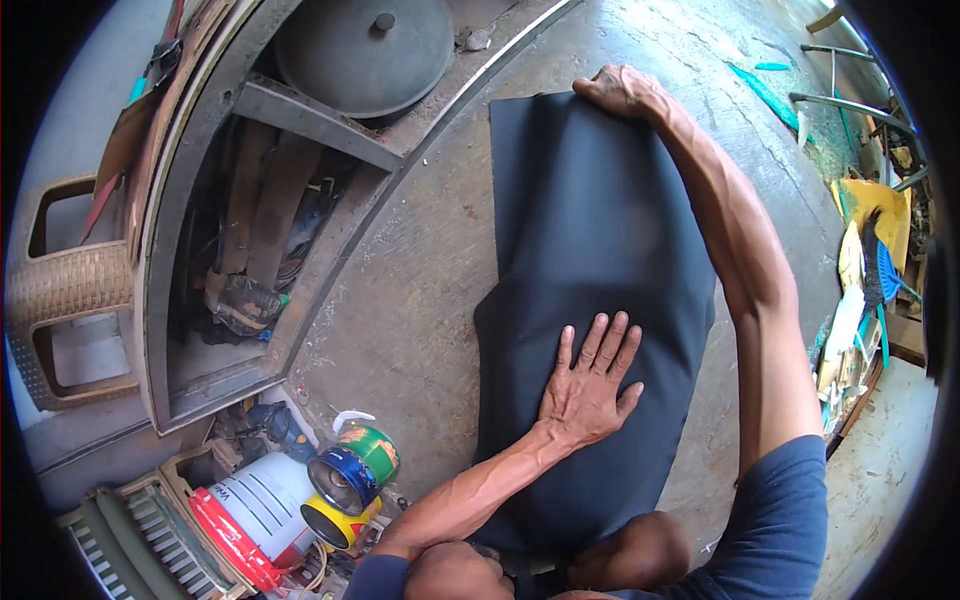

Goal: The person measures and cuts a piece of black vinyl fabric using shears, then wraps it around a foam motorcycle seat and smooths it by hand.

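1. The left grip [588,390] lies flat, fingers spread, resting on the black sheet [575,265] and grasping nothing.
2. The right grip [618,92], farther forward, curls closed at the sheet's far edge, apparently pinching it.
3. The sheet extends beneath both grips, over the floor [420,260].
4. Straightening seems in hand; adjusting that edge calls for steady palm pressure and a firm pinch.

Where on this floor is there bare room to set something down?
Bare concrete floor lies between the metal frame and black sheet, and between the right forearm and yellow scrap. Crowded: lower left, with tins and a white-and-red bucket.
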The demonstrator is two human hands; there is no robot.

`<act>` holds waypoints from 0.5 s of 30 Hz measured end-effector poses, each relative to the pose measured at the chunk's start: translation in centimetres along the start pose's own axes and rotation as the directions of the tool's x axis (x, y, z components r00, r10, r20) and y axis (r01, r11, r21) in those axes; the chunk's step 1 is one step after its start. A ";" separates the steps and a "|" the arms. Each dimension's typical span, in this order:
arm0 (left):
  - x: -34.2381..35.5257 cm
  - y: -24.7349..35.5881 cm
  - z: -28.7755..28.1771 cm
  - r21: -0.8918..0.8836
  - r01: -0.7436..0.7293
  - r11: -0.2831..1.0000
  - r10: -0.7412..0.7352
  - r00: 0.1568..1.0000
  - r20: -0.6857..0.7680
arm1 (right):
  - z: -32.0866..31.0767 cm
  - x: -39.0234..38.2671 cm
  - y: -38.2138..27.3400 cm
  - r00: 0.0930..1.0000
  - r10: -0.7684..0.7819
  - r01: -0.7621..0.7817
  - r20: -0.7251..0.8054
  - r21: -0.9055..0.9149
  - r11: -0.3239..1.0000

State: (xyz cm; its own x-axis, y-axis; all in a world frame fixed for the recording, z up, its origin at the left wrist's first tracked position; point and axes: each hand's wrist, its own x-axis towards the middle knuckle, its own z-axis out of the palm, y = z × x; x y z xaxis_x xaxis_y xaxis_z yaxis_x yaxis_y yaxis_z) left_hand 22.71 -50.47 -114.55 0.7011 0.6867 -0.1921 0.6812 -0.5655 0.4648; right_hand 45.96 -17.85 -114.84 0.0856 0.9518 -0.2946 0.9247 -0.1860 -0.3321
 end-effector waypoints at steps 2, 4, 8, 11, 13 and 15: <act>0.2 -0.3 -0.1 0.016 0.010 1.000 -0.010 1.000 0.024 | 0.3 -0.3 0.1 0.999 -0.015 0.016 -0.040 0.032 0.999; 0.0 -0.5 0.1 0.039 0.029 0.999 -0.031 0.998 0.049 | 1.3 0.1 -0.5 0.995 -0.032 0.039 -0.096 0.072 0.997; 0.3 0.4 -0.1 0.051 0.002 0.999 -0.001 1.000 -0.015 | 0.1 -0.8 0.4 0.999 -0.012 0.014 -0.051 0.040 0.999; 0.6 0.6 0.0 0.025 -0.029 0.999 0.030 0.999 -0.022 | 1.3 -3.1 0.4 0.970 -0.118 0.102 -0.214 -0.086 0.991; 0.8 0.6 0.2 0.052 -0.017 0.999 0.019 0.999 -0.037 | 4.5 -6.4 0.3 0.879 -0.229 0.115 -0.419 -0.279 0.953; 0.6 0.1 0.1 0.049 -0.024 0.999 0.028 0.997 -0.071 | 6.5 -12.4 -0.7 0.876 -0.302 0.204 -0.377 -0.278 0.939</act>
State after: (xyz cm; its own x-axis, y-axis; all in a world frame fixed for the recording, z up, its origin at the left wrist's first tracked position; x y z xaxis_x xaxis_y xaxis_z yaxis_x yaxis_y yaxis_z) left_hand 23.19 -50.15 -114.73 0.7031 0.7014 -0.1169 0.6733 -0.6037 0.4268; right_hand 41.88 -31.09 -116.79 -0.0644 0.9815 0.1803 0.9885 0.0875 -0.1230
